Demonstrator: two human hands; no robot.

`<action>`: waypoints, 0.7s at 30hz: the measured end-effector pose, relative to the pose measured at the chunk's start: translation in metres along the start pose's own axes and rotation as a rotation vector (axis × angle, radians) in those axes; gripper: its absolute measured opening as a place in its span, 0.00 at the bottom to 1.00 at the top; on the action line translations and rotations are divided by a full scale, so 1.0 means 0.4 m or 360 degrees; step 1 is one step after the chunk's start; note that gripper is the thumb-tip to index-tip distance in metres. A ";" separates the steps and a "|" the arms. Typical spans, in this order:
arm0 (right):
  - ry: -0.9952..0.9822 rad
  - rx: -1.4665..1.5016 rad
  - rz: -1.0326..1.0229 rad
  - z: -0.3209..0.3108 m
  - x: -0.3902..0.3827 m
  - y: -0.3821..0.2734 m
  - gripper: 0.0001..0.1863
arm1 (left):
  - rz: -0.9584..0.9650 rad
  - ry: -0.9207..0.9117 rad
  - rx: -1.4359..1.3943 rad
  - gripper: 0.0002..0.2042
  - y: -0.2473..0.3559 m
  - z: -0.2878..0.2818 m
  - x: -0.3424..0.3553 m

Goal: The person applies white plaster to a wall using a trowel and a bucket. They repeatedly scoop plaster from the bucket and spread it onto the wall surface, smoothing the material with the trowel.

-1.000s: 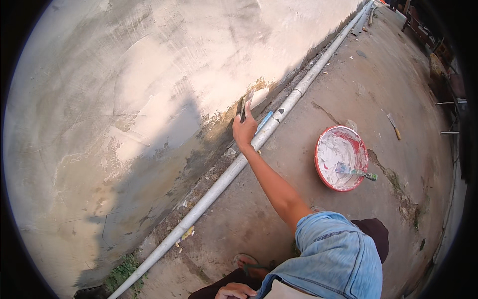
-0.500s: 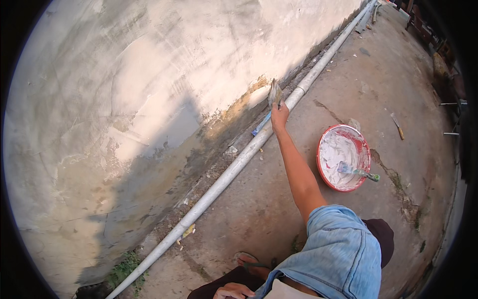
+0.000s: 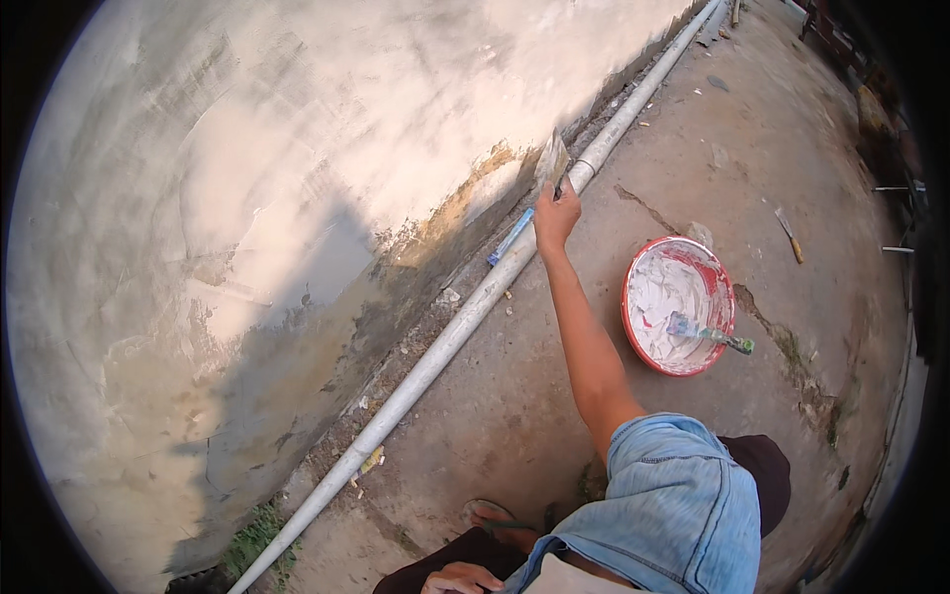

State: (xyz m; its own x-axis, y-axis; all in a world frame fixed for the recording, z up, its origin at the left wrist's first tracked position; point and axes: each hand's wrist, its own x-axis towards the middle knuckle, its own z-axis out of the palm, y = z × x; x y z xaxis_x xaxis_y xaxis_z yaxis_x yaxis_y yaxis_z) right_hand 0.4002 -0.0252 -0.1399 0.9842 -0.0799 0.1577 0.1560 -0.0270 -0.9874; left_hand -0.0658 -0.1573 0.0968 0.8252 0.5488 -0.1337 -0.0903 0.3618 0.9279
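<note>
Over the pipe point(image 3: 421, 372) came the right hand point(image 3: 556, 218), clamped on a scraper point(image 3: 551, 161); the wall point(image 3: 257, 139) beyond looked coated bar a brown strip point(image 3: 445, 220); whether the left hand point(image 3: 462, 579) gripped was unclear.

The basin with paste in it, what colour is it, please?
The basin is red, smeared with whitish paste; the head view shows it best.

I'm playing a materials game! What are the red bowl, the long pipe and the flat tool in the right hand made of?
The red bowl looks like smooth plastic, from its bright colour and rounded rim. The long pipe is dull, pale grey: probably plastic, possibly metal. The flat tool seems metal: its blade looks thin, dull and greyish.
</note>
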 end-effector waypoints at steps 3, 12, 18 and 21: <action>-0.0162 -0.0085 -0.0032 0.067 0.003 -0.037 0.24 | -0.0039 0.0033 -0.0062 0.10 -0.010 0.009 -0.009; -0.0820 0.0180 -0.0552 -0.019 -0.248 -0.057 0.22 | -0.0035 -0.0078 0.0101 0.09 0.005 0.011 0.032; -0.0195 0.0324 -0.0115 -0.014 0.134 0.153 0.16 | -0.0099 0.0017 0.0025 0.09 -0.021 0.022 -0.002; -0.0108 0.0041 -0.0318 0.052 0.081 0.117 0.19 | -0.0082 0.0069 0.0006 0.09 -0.009 0.032 0.001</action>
State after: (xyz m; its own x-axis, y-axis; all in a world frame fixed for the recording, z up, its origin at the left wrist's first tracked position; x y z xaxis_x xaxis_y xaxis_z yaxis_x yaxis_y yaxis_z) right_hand 0.4412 -0.0082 -0.1812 0.9367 -0.0081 0.3501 0.3501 -0.0100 -0.9367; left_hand -0.0579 -0.1681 0.0980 0.8039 0.5615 -0.1961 -0.0461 0.3876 0.9207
